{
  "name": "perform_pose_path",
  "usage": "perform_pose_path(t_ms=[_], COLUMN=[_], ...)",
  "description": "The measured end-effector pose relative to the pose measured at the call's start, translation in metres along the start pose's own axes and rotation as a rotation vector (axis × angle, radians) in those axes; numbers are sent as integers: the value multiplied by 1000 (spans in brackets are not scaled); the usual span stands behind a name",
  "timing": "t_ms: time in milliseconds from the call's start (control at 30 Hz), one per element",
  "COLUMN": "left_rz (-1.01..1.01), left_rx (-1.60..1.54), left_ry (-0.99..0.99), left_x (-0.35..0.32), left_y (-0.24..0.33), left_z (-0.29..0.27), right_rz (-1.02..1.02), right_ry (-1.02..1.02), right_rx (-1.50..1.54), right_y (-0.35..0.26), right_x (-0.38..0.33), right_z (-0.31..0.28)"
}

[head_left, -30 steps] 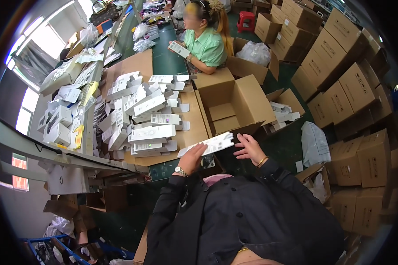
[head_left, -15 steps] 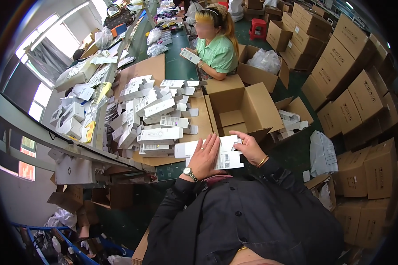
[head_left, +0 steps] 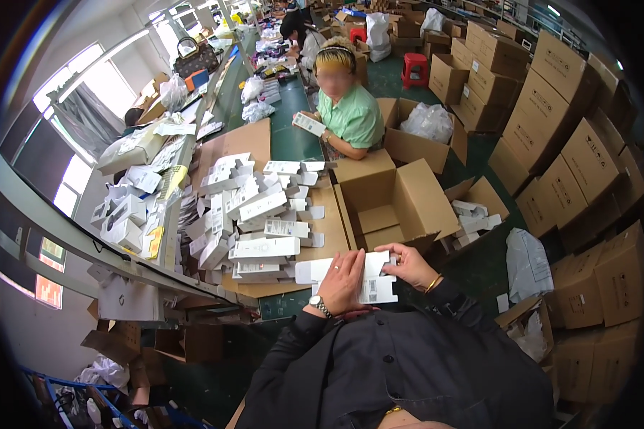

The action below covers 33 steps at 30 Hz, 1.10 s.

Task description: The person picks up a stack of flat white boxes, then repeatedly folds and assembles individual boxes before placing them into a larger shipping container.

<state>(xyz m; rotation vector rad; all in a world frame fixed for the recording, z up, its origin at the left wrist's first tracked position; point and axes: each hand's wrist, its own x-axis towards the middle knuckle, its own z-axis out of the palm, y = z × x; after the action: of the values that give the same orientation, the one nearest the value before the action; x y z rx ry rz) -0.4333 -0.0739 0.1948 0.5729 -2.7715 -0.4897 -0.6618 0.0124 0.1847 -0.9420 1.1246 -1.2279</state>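
Observation:
A flattened white small carton (head_left: 373,287) with printed panels lies in front of my body at the table's near edge. My left hand (head_left: 342,280), a watch on its wrist, rests across it with fingers stretched out and lying flat on the card. At the carton's right end, my right hand (head_left: 413,269) pinches its edge between thumb and fingers. Just beyond to the left, a heap of white folded cartons (head_left: 265,247) covers a brown cardboard sheet (head_left: 322,275). The carton's middle is partly hidden under my left hand.
An open brown box (head_left: 379,214) stands just past my hands, and another box (head_left: 483,196) with white cartons is at its right. A co-worker (head_left: 350,118) in green sits beyond, holding a small white carton (head_left: 309,123). Stacked brown boxes (head_left: 551,129) line the right.
The whole view has shifted, so the table and hands appear lower. The co-worker's head has turned this way. My hands keep much the same hold on the flattened carton.

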Motion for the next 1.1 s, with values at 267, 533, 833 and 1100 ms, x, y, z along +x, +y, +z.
perform_pose_path(t_ms=[267, 533, 833, 1100], left_rz=[-114, -225, -381, -292], left_rx=[80, 124, 68, 152], left_ry=[322, 457, 619, 196], left_x=[-6, -31, -76, -45], left_y=[9, -5, -30, -11], left_z=[-25, -33, -37, -45], right_rz=[-207, -858, -483, 8], right_ry=[55, 460, -52, -273], right_rx=[-188, -112, -551, -52], right_y=[-34, -296, -186, -3], right_x=[66, 302, 208, 76], right_z=[-11, -43, 52, 41])
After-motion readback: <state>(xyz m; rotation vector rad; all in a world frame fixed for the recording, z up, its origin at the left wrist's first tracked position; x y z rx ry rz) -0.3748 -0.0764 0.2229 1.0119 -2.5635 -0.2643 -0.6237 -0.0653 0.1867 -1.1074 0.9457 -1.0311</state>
